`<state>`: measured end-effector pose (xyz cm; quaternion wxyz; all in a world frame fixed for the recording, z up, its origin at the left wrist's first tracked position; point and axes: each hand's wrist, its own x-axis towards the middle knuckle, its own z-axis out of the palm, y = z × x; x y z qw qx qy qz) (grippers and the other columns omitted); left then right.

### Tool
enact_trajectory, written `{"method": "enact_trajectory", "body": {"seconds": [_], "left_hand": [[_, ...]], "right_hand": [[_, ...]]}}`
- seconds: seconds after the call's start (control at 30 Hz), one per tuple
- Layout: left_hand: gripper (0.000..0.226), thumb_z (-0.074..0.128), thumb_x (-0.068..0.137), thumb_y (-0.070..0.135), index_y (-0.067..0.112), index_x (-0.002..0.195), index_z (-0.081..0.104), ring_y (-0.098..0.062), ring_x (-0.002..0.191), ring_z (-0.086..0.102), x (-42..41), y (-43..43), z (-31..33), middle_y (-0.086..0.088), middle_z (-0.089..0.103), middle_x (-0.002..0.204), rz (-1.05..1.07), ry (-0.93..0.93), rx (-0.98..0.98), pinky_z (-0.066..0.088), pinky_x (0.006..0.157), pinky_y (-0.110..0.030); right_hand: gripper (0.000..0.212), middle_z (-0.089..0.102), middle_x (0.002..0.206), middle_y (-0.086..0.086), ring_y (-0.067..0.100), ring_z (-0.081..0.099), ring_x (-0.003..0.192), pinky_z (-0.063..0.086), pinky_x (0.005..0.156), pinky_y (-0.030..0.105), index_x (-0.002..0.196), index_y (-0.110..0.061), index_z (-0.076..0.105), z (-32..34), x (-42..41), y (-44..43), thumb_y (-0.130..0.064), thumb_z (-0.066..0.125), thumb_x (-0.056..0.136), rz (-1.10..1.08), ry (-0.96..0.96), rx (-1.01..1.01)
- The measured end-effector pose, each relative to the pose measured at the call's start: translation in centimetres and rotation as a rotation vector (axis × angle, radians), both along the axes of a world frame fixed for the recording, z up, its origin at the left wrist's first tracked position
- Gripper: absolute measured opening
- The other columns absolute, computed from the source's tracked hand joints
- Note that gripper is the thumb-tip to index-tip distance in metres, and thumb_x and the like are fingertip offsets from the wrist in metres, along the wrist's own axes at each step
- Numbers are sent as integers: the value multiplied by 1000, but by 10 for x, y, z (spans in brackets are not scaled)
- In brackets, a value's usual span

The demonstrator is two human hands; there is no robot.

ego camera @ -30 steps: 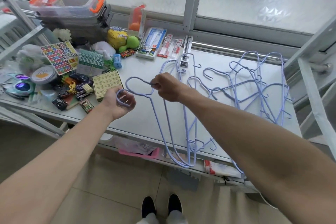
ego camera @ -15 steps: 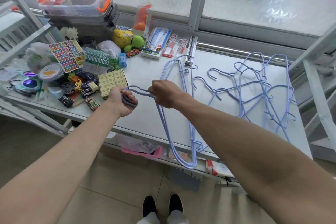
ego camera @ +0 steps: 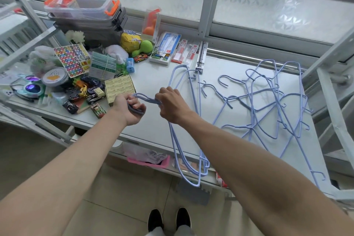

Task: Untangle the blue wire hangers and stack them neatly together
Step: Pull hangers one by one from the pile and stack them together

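Observation:
A bundle of several blue wire hangers (ego camera: 199, 120) lies lengthwise across the white table (ego camera: 153, 128), its wide ends sticking out over the front edge. My left hand (ego camera: 128, 110) is closed around the bunched hooks of that bundle. Just to its right, my right hand (ego camera: 172, 105) pinches the bundle's necks. A tangled heap of blue hangers (ego camera: 268, 99) sprawls over the right half of the table, apart from both hands.
Toy cars, a sticker sheet (ego camera: 71, 59), a yellow box (ego camera: 119, 88), stationery packs (ego camera: 166, 49) and a plastic bin (ego camera: 86, 7) crowd the table's left and back. Metal frame bars (ego camera: 333, 105) rise at the right. A pink tray (ego camera: 151, 161) sits on the shelf below.
My right hand has drawn closer to my left, and both now grip the hooks pressed together. The held bundle has shifted slightly toward the table's front.

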<state>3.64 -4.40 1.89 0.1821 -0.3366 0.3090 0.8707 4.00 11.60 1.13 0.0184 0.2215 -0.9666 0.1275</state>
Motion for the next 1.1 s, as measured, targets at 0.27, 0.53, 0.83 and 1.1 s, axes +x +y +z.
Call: {"method": "enact_trajectory", "body": {"seconds": [0.27,0.53,0.83,1.1], "left_hand": [[62,30,95,20,18,33,23,-15,24,11,4,-3,-2,4,15,31,-1,-39,-58,13,40,-16],[70,23,100,24,18,31,22,-13,21,11,2,-15,-4,4,13,28,98,11,-36,6,46,-13],[67,27,99,24,17,33,23,-12,21,14,3,-45,-3,3,15,28,35,18,-17,11,34,-17],[63,29,96,21,17,33,24,-12,23,14,-2,-26,-8,3,15,28,46,37,34,10,34,-18]], "right_hand": [[30,60,112,15,33,52,107,43,90,42,112,-12,68,1,1,20,-29,49,98,-150,-29,-260],[60,43,138,23,34,43,128,36,105,37,135,5,34,-11,10,79,-22,60,88,-1169,-260,-178],[43,41,134,23,36,42,121,34,102,39,128,0,41,-16,11,141,-18,51,90,-1316,-95,-169],[78,38,138,25,40,36,127,27,108,50,134,4,35,-6,31,245,-47,60,81,-1426,-229,-55]]}}
